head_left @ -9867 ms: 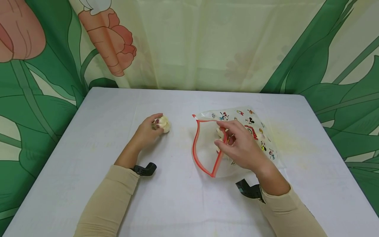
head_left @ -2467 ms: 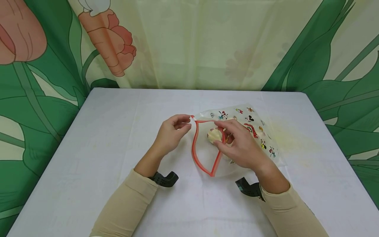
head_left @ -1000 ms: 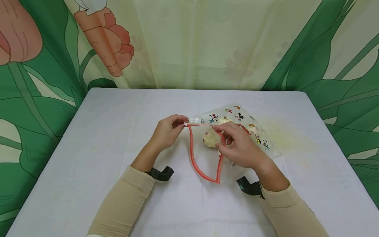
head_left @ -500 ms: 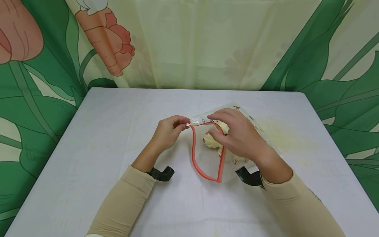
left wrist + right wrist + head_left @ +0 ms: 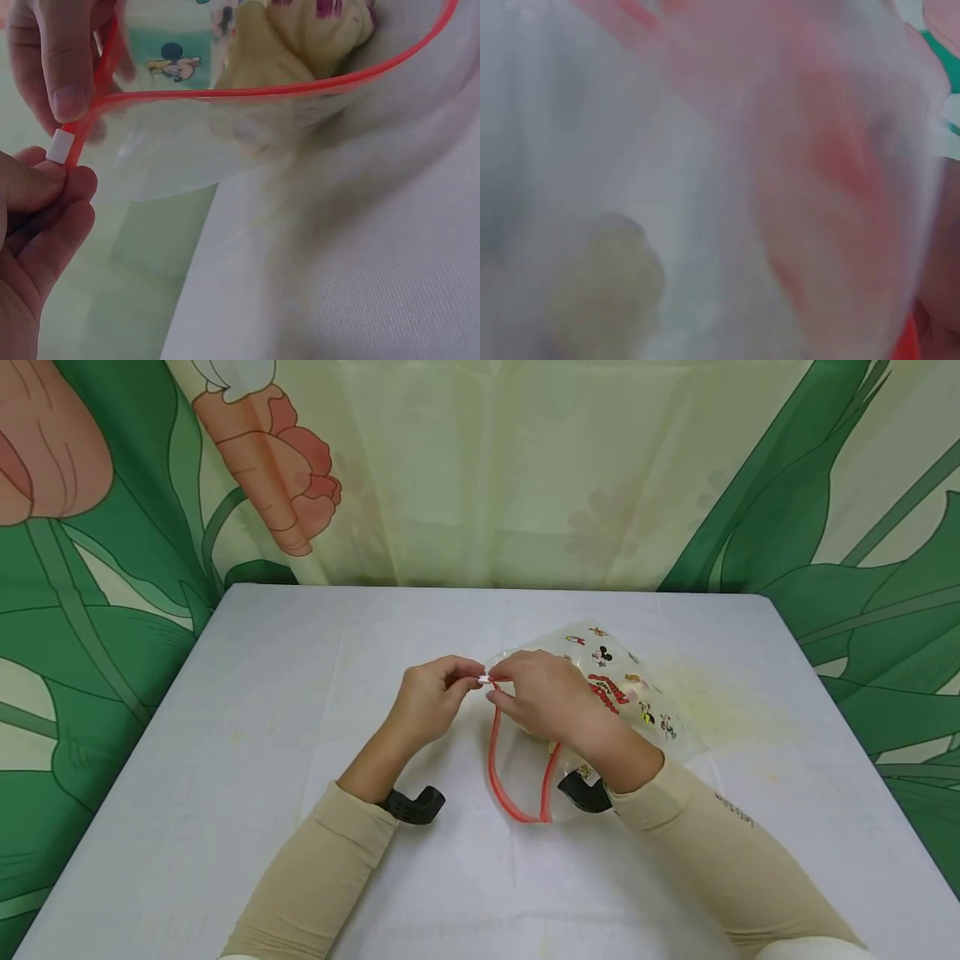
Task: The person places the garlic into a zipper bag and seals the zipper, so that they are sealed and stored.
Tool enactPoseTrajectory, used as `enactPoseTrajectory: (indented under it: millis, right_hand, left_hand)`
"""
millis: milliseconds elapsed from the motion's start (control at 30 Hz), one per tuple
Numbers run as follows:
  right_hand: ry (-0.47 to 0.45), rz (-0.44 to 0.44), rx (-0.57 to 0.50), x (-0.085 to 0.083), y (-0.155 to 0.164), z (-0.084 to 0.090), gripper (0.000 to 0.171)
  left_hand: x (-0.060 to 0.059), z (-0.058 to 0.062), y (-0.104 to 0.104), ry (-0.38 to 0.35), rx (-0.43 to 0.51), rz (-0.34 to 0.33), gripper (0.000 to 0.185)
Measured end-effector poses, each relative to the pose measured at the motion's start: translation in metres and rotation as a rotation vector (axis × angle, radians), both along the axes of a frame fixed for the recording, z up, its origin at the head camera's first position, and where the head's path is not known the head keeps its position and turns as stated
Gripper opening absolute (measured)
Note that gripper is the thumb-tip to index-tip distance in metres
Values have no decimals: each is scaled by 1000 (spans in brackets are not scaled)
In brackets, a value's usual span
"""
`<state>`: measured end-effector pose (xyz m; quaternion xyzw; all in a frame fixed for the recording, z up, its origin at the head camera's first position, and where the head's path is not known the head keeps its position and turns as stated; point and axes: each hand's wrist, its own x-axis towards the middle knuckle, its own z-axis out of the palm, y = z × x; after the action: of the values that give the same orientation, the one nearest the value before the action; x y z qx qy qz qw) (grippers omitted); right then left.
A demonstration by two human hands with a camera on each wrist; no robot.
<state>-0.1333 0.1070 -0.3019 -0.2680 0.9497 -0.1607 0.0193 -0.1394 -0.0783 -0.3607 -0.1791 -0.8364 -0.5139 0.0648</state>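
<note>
A clear plastic zip bag [image 5: 600, 652] with cartoon prints and a red zip edge [image 5: 492, 760] lies right of the table's middle. Its mouth gapes toward the near left. Pale garlic bulbs [image 5: 319, 30] with purple patches sit inside, seen blurred through the film in the right wrist view. My left hand [image 5: 431, 702] pinches the zip's end beside the white slider [image 5: 60, 146]. Just across the slider is my right hand [image 5: 551, 693], its fingertips on both sides of the red strip. From above, that hand hides part of the mouth and most of the garlic.
A white cloth covers the table [image 5: 300, 652], with faint yellowish stains at the right. Behind its far edge hangs a printed curtain [image 5: 487, 477] with leaves and flowers. Dark wrist-camera mounts [image 5: 416, 806] stick out below both hands.
Earlier my left hand held a garlic bulb; that hand is now at the zip's end. My right hand has let go of the mouth's right side and moved left to the slider.
</note>
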Motion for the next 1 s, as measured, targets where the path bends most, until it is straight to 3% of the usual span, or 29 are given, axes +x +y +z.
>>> enactPoseTrajectory:
  millis: [400,667,833,1000]
  right_hand:
    - [197,-11,-1,1,-6,-16,16]
    - [357,9,14,7,1,-19,9]
    - [377,1,7,9,8,-20,8]
    - [366,2,21,12,17,-20,7]
  left_hand:
    - [5,1,3,71,-39,-7,11]
    - [6,3,2,52,-48,5,11]
    - [4,4,0,65,-55,25,10]
    - [3,2,-2,26,-57,53,10]
